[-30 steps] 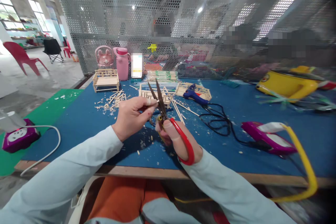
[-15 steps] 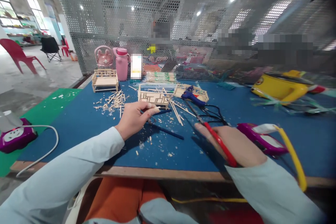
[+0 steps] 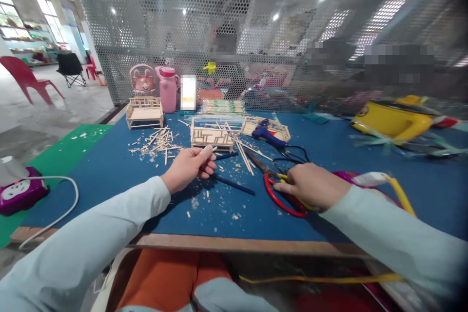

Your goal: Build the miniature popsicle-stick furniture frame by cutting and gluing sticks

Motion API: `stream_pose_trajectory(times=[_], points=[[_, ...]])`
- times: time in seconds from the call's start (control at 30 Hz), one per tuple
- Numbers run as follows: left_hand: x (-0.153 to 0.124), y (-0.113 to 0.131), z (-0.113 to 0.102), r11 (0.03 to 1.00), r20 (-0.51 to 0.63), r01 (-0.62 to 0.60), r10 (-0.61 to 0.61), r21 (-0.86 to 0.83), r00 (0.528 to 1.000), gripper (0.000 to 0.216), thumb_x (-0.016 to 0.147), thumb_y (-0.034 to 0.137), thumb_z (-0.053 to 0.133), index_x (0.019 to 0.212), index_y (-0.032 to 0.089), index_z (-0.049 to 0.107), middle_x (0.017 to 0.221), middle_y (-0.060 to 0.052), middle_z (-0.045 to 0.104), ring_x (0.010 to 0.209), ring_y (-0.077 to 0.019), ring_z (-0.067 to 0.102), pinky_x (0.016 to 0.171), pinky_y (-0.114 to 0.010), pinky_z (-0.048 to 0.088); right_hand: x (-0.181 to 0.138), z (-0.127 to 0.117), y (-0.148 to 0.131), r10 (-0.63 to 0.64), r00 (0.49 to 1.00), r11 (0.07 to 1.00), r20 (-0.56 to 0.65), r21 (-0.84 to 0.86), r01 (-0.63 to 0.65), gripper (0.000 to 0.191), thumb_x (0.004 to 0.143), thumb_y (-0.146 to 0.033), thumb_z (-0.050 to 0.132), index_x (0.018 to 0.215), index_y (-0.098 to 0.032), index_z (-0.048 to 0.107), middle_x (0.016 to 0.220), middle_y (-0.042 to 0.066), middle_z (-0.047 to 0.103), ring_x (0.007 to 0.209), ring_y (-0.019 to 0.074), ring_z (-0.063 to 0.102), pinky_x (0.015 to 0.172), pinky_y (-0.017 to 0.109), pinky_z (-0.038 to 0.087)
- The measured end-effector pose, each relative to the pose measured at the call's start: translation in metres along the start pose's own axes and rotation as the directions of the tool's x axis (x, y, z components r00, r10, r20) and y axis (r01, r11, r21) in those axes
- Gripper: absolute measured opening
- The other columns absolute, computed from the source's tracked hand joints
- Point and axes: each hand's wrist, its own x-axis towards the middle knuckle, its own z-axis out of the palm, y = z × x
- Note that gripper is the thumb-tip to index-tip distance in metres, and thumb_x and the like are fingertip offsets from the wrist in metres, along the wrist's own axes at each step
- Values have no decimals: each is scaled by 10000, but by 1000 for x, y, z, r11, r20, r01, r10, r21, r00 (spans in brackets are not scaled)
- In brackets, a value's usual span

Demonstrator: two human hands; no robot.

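My left hand (image 3: 192,166) pinches a short pale wooden stick (image 3: 215,148) between thumb and finger; its other fingers are curled. It is just in front of a small model bench (image 3: 212,139) made of wooden sticks. My right hand (image 3: 314,185) is closed at the handles of red-handled scissors (image 3: 272,187), low over the blue tabletop, blades pointing away to the left. I cannot tell whether the scissors rest fully on the table. A blue glue gun (image 3: 268,134) lies beyond them on another flat stick-built piece (image 3: 250,126). Two dark blue sticks (image 3: 236,185) lie near my left hand.
Loose sticks (image 3: 161,141) are heaped at left, near a finished-looking stick bench (image 3: 145,113). A pink bottle (image 3: 168,90) and lit phone (image 3: 188,91) stand behind. At right are a yellow pot-shaped container (image 3: 395,119) and a purple power strip (image 3: 345,174). Perforated metal mesh (image 3: 146,24) borders the back.
My right hand has lowered the scissors toward the tabletop and moved slightly; the handles have swung apart into view. My left hand has turned, still pinching the stick.
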Motion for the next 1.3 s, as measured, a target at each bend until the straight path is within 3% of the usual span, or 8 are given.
stream_pose_trajectory(times=[0.1,0.17,0.27,0.47,0.6,0.87,1.17,1.3], points=[[-1,0,2,1000,1,10,-10,-16,1000,412,714,524,663,654,127,570,552,15,574,439,-38,508,404,-141,402,-10,-8,-22,-60,990,997,-129,-47,55,244,702,-383,638,545,-200,604,586,85,636,567,223,596,507,303,339],[0,-1,3,999,-1,8,-8,-41,1000,418,703,533,667,665,128,574,546,21,566,434,-35,497,397,-137,395,-10,-14,-44,-159,954,968,-253,147,201,177,744,-381,597,742,-228,685,660,47,674,603,197,600,556,299,377],[1,-3,3,994,12,3,-2,-107,1000,418,694,539,672,703,130,584,542,32,557,428,-32,491,389,-130,389,5,-19,-78,-181,901,744,-394,545,387,282,766,-406,560,915,-211,700,717,21,687,604,156,577,607,289,417],[9,-2,1,984,-53,-20,11,-176,999,390,732,500,661,684,129,551,538,36,548,420,-25,489,382,-118,383,49,-11,-116,-197,943,240,-269,919,312,258,626,-376,679,767,-160,690,600,-25,611,514,86,465,540,256,388],[16,-1,-3,987,-80,-46,34,-154,996,362,793,465,613,674,130,546,542,30,558,419,-25,498,392,-118,396,61,-6,-122,-178,966,47,-190,978,201,316,540,-403,758,685,-156,624,545,-53,551,469,62,431,471,227,343],[17,3,-6,998,-190,68,-65,7,980,467,853,559,462,745,122,587,519,5,560,402,-65,509,386,-165,413,82,3,-126,-10,943,97,-334,938,333,297,617,-444,682,663,-167,584,428,-93,431,393,54,339,419,226,265],[17,3,-7,1000,-93,5,-7,-21,996,229,912,245,473,718,136,527,584,25,554,447,-33,503,432,-131,412,74,8,-128,-106,943,128,-315,936,327,178,603,-334,631,654,-170,586,510,-66,517,429,55,380,447,221,310],[20,-1,-11,998,-64,-2,7,63,998,212,894,256,491,714,148,523,582,33,537,454,-43,493,452,-159,416,75,12,-128,-140,956,126,-258,953,276,195,624,-371,572,690,-189,551,501,-58,503,423,86,432,429,232,353]])
